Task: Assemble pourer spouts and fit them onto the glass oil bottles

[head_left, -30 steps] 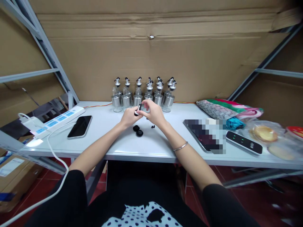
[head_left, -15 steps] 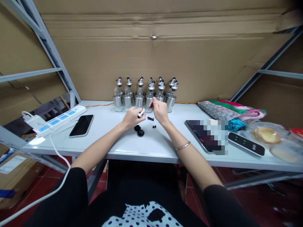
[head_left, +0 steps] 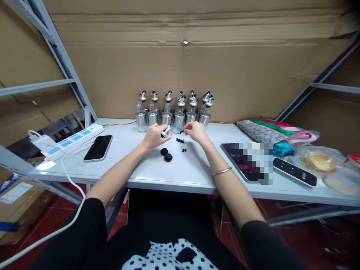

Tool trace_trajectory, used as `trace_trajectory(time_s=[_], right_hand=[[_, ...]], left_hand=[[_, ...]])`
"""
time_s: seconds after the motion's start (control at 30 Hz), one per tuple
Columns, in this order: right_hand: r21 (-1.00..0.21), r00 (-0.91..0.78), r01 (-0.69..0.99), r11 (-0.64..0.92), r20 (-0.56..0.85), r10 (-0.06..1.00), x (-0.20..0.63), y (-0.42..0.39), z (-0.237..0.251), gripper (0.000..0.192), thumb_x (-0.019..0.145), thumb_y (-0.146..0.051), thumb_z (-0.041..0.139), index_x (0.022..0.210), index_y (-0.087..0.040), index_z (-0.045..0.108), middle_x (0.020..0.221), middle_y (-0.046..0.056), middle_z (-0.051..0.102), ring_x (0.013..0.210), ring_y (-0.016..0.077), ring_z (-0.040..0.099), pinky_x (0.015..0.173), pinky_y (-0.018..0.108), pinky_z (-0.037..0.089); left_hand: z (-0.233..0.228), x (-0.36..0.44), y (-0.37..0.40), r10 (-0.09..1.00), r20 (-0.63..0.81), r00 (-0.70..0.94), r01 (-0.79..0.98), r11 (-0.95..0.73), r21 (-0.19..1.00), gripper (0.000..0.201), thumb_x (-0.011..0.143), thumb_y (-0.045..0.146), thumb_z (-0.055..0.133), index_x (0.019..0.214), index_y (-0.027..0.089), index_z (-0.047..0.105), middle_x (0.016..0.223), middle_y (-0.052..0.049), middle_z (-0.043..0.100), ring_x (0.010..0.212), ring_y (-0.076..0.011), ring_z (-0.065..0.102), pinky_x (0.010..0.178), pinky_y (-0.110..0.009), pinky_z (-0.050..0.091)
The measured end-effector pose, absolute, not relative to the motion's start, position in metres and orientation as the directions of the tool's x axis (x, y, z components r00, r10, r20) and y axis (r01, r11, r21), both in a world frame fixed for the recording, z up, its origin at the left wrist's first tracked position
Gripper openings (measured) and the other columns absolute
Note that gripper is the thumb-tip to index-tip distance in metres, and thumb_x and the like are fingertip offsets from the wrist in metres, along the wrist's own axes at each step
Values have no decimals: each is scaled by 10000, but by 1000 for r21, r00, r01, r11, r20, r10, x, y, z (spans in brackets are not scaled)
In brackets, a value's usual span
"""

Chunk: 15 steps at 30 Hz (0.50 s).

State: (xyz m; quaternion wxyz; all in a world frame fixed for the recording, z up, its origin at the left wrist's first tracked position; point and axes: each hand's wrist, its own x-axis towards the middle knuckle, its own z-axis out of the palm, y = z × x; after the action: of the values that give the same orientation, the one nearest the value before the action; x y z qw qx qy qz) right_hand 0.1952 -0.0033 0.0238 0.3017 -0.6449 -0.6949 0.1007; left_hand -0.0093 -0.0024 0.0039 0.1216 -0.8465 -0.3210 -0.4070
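My left hand [head_left: 155,135] is closed around a silver pourer spout [head_left: 166,131], its tip pointing up and right. Between the fingertips of my right hand [head_left: 195,131] is a small black lever piece [head_left: 182,132], pinched a short way to the right of the spout and apart from it. Below the hands, black strips [head_left: 180,140] and tiny black plugs [head_left: 184,150] lie on the white table. Two round black stoppers [head_left: 168,157] rest nearer the front edge. Behind stand several glass bottles with steel sleeves [head_left: 179,119], some topped with silver pourers.
At left are a power strip [head_left: 75,139] and a phone [head_left: 98,148] with a white cable. A tablet-like device [head_left: 239,161], a black-and-white WiFi device [head_left: 294,172], a colourful cloth bag [head_left: 264,131] and bagged food [head_left: 320,161] lie at right. Cardboard [head_left: 197,71] backs the table.
My right hand has turned palm-down and lowered, bringing the black piece beside the spout. My left hand still holds the spout, which is tilted slightly differently. The view has shifted a little.
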Motion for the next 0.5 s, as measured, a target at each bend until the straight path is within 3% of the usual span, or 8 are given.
trace_trajectory(time_s=[0.17,0.3,0.5], right_hand=[[-415,43,908,51,215,976,200,-3,26,191,773,-98,575,866,-135,738,926,112,737,955,224,659,843,271,456],[-339,45,941,-6,108,993,198,-2,21,164,782,-121,592,845,-110,743,945,159,731,999,275,650,833,292,455],[-372,-12,928,35,65,998,194,-1,20,319,938,-200,392,1090,-120,661,950,113,740,909,182,669,769,225,443]], left_hand=[[3,-10,-1,433,771,467,647,-762,36,234,816,324,518,636,199,435,558,17,522,512,-131,429,579,-257,357],[3,-10,-1,433,767,473,651,-759,27,232,816,327,524,640,199,443,557,17,526,510,-133,439,581,-259,360],[3,-10,-1,449,751,484,655,-755,29,218,813,316,532,649,196,455,566,16,533,525,-135,469,589,-260,363]])
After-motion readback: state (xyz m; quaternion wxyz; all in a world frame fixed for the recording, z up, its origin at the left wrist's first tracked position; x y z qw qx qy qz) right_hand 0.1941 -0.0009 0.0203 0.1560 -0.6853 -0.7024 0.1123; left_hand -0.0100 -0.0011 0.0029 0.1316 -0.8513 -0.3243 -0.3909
